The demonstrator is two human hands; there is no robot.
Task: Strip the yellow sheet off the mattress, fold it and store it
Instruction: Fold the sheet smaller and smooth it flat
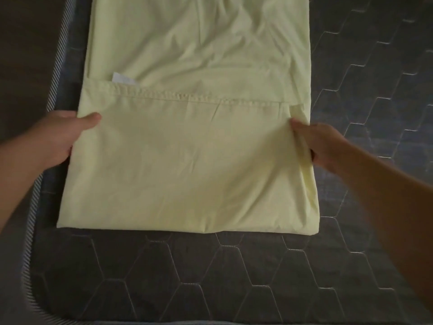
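Observation:
The yellow sheet (pixel 187 160) lies as a long folded strip on the dark quilted mattress (pixel 210 273), running away from me. Its near end is folded over, with a stitched hem across the top of the flap and a white label (pixel 123 79) peeking out above it. My left hand (pixel 63 134) grips the flap's left edge, thumb on top and fingers underneath. On the right edge, my right hand (pixel 321 144) pinches the layers, fingers tucked under the cloth.
The mattress has a hexagon stitch pattern and a striped border (pixel 35 207) along its left side. Beyond that border, at the far left, lies dark floor (pixel 23 55). Bare mattress shows in front of the sheet and to its right.

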